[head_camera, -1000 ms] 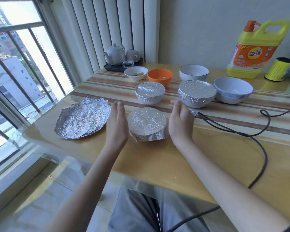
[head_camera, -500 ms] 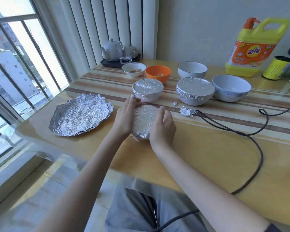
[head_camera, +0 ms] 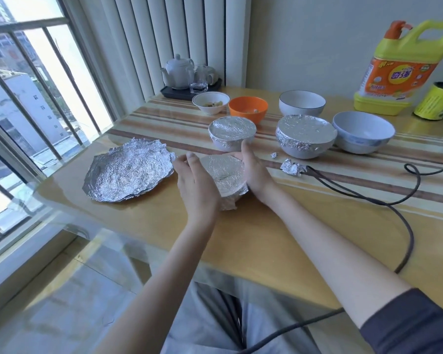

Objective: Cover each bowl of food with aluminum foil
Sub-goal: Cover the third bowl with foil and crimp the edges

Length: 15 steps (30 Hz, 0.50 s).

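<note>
A foil-covered bowl (head_camera: 224, 176) sits near the table's front, tilted toward me between both hands. My left hand (head_camera: 195, 185) cups its left side and my right hand (head_camera: 253, 172) holds its right side, fingers curved round the rim. Behind it stand two more foil-covered bowls, a smaller one (head_camera: 232, 132) and a larger one (head_camera: 304, 135). Uncovered bowls stand further back: a small white one with food (head_camera: 210, 102), an orange one (head_camera: 248, 108), a white one (head_camera: 301, 103) and a pale blue one (head_camera: 363, 131). A crumpled foil sheet (head_camera: 128, 173) lies to the left.
Foil scraps (head_camera: 290, 167) lie right of the held bowl beside a dark cable (head_camera: 368, 198) that loops across the table. A tea set on a tray (head_camera: 187, 77) stands at the back, a yellow detergent jug (head_camera: 394, 70) and a yellow can (head_camera: 436, 104) at the right. Window bars run along the left.
My hands went from standing open beside the bowl to closing on its sides. The bowl now tilts toward me. The camera has shifted slightly.
</note>
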Each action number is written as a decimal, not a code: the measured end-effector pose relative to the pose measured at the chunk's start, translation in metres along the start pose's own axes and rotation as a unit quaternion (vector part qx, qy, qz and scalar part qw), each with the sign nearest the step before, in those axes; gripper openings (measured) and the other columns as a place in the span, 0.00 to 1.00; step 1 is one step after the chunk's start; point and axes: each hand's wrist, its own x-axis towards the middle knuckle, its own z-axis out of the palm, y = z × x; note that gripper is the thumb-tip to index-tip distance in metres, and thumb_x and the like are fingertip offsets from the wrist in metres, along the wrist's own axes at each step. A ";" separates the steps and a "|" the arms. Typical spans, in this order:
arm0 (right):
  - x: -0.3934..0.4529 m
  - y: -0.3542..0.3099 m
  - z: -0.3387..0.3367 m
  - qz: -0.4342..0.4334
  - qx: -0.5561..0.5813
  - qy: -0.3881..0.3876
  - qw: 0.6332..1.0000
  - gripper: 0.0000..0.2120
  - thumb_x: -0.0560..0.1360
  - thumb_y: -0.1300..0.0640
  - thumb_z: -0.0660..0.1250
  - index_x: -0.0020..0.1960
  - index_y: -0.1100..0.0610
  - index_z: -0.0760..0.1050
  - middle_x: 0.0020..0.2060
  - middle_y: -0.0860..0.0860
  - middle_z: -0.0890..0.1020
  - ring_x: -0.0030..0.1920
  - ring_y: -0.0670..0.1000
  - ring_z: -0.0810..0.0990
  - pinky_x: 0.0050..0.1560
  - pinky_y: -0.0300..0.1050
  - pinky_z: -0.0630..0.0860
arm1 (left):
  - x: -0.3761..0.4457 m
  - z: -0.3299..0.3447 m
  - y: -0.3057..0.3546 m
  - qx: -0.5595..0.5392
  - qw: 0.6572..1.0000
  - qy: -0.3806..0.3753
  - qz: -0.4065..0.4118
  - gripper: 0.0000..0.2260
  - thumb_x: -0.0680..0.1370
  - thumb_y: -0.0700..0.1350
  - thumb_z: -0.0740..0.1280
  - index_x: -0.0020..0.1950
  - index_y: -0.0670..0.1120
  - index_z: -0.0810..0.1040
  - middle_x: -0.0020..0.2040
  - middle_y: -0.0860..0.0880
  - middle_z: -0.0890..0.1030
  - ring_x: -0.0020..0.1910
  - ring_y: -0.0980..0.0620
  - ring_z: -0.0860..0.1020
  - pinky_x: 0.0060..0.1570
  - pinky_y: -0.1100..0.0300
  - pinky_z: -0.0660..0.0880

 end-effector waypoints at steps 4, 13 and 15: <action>-0.014 -0.015 -0.015 0.018 -0.030 0.019 0.999 0.31 0.80 0.36 0.45 0.65 0.55 0.74 0.64 0.50 0.76 0.64 0.49 0.72 0.67 0.45 0.64 | 0.026 -0.022 -0.007 -0.017 0.999 -0.041 -0.031 0.22 0.79 0.63 0.47 0.61 0.52 0.70 0.57 0.49 0.78 0.60 0.45 0.75 0.62 0.47 0.69; -0.048 -0.009 0.047 -0.090 0.048 0.265 0.959 0.20 0.83 0.51 0.51 0.72 0.56 0.65 0.69 0.53 0.72 0.68 0.51 0.69 0.58 0.35 0.63 | 0.063 -0.010 -0.004 -0.003 0.953 -0.301 0.026 0.27 0.78 0.66 0.50 0.62 0.49 0.77 0.60 0.47 0.81 0.60 0.53 0.78 0.65 0.54 0.71; -0.051 -0.005 0.048 -0.114 0.063 0.288 0.949 0.21 0.82 0.49 0.50 0.71 0.57 0.66 0.67 0.53 0.74 0.66 0.50 0.71 0.55 0.32 0.64 | 0.065 -0.010 -0.008 -0.006 0.951 -0.308 -0.001 0.30 0.72 0.72 0.54 0.57 0.51 0.80 0.56 0.45 0.83 0.59 0.47 0.79 0.65 0.46 0.72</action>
